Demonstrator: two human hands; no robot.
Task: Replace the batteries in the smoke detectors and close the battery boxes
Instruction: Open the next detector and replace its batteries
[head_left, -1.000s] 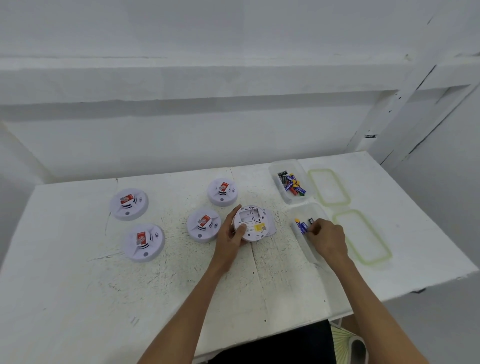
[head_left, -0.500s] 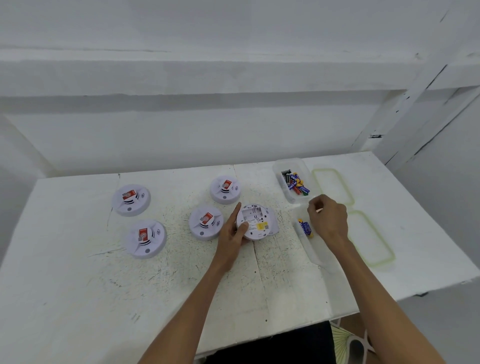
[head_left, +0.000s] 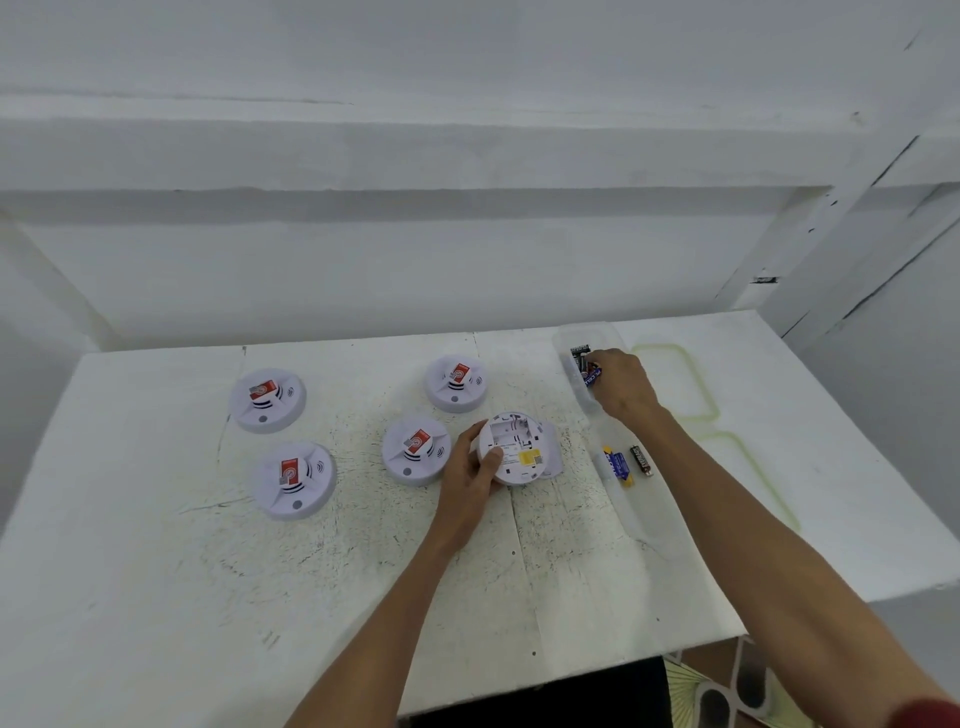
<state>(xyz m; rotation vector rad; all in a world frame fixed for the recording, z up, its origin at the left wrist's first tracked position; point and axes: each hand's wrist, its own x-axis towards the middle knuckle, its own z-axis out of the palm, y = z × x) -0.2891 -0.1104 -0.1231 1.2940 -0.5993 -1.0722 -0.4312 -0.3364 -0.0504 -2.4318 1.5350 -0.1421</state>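
Observation:
An upturned white smoke detector (head_left: 514, 447) lies at the table's middle with its battery bay open and empty, and its round cover (head_left: 551, 453) peeks out from under its right side. My left hand (head_left: 467, 470) grips its left rim. My right hand (head_left: 621, 382) reaches into the far clear box (head_left: 571, 338) of several batteries (head_left: 581, 356), fingers down among them; whether it holds one is hidden. The near clear box (head_left: 631, 514) holds two batteries (head_left: 626, 463).
Several more smoke detectors sit face up with red stickers: one (head_left: 455, 383) behind, one (head_left: 415, 449) beside my left hand, two at the left (head_left: 267, 399) (head_left: 294, 479). Two green-rimmed lids (head_left: 675, 382) (head_left: 748, 478) lie right of the boxes. The table's right edge is close.
My right hand has left the near box, where it dropped a battery, and moved back into the far box. My left hand has stayed on the open detector.

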